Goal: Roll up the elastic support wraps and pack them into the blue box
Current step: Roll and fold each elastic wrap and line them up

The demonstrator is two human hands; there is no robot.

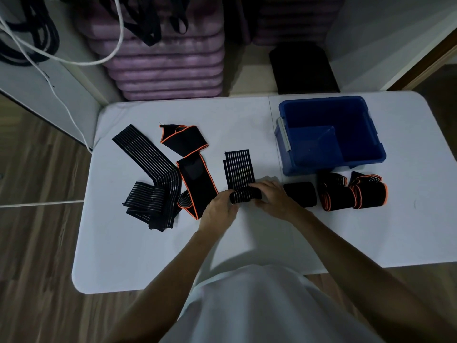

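White folding table (pixel 153 246), wraps scattered, blue box (pixel 356 144) at right.
Left hand (pixel 220 209) and right hand (pixel 274 196) both grip the half-rolled striped wrap (pixel 241 174).

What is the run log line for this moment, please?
rolling striped wrap | left hand, right hand grip roll | blue box empty | three rolls beside box

Dim, bluish overhead light; soft shadows, wide-angle bending and blur at edges.
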